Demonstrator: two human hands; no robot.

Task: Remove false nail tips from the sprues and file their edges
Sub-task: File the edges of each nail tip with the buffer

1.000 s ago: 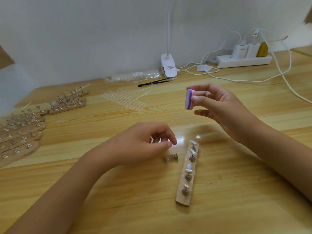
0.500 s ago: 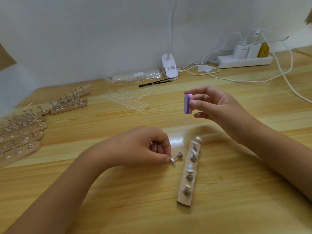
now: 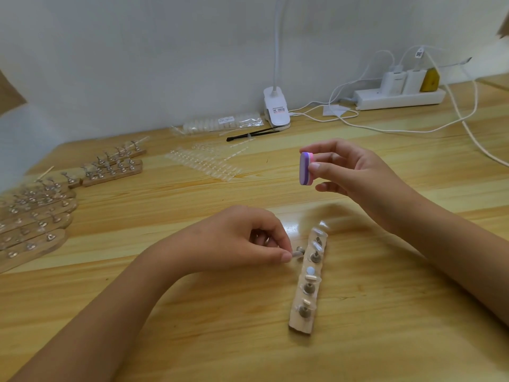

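left hand [image 3: 237,244] fingers pinch a metal stand [image 3: 299,250] beside the wooden strip [image 3: 301,325]; right hand [image 3: 358,177] fingers grip the file block [image 3: 304,169].

No legible text; lamp-clip label [image 3: 278,110] blurred.

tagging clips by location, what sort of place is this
Probably a small desk workstation for making press-on nails: clear nail-tip sprues lie on the wooden table, wooden strips of metal nail stands sit at the left, and the right hand holds a buffer block.
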